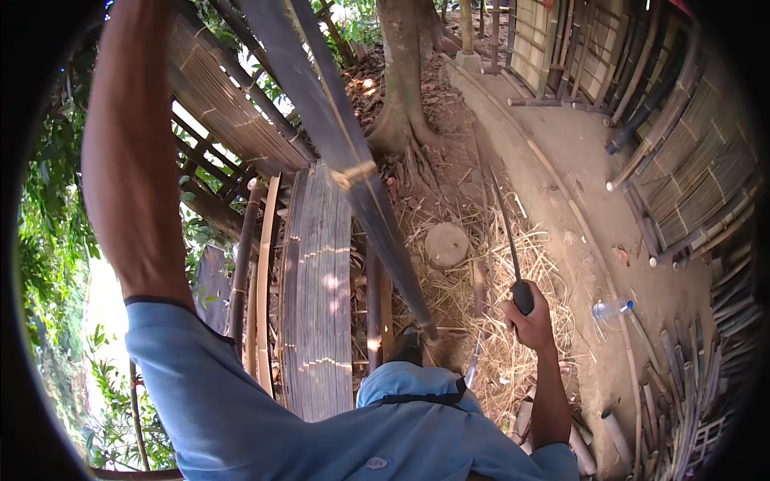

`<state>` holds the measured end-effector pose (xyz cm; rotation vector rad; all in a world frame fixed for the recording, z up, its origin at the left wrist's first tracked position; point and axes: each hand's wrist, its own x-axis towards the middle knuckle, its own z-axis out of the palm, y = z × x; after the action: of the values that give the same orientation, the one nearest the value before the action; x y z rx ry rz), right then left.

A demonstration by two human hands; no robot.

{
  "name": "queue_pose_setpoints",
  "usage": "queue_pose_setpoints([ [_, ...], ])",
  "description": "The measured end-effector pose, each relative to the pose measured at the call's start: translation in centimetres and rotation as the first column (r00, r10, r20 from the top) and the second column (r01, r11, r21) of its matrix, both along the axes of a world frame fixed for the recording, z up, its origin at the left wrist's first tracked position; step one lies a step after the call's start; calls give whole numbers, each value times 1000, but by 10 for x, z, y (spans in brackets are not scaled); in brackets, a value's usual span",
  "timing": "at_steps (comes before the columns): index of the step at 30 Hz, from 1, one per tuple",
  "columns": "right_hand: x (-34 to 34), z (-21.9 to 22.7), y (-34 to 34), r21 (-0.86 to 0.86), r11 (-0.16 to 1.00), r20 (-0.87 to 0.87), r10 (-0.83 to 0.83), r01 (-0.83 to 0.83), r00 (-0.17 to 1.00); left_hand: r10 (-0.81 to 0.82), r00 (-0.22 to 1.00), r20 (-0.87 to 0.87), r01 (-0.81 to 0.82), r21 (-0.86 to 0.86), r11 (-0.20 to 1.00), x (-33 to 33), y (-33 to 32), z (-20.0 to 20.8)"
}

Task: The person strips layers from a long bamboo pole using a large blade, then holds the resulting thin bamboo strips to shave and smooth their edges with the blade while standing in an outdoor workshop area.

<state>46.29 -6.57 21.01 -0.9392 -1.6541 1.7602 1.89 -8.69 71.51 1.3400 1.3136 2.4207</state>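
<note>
My right hand [531, 322] is wrapped round the black handle of a long knife [508, 224], its narrow dark blade pointing up and away from me. My left arm reaches up along the left side, and its hand lies beyond the top edge, out of sight. A long dark bamboo piece [383, 220] slants down from the top of the view, its lower tip ending near my legs. A pale band marks a node on it. Whether my left hand holds its upper end cannot be seen. Just right of the bamboo sits a round chopping block [447, 244].
Pale shavings [541, 337] cover the ground around the block. On the left runs a slatted bamboo bench [317, 297]. A tree trunk [401, 72] stands ahead. To the right lie a plastic bottle [611, 309] and a heap of bamboo pieces [682, 401], with woven panels [698, 176] behind.
</note>
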Motion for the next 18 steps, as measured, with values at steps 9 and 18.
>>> queue_pose_setpoints([
  [9, -151, 77, 80, 308, 947, -175, -36, 90, 984, -140, 963, 229, 162, -76, 984, -81, 118, -86],
  [18, -322, 175, 167, 462, 882, -260, 36, 92, 965, -18, 908, 419, 96, -164, 982, -98, 166, -202],
])
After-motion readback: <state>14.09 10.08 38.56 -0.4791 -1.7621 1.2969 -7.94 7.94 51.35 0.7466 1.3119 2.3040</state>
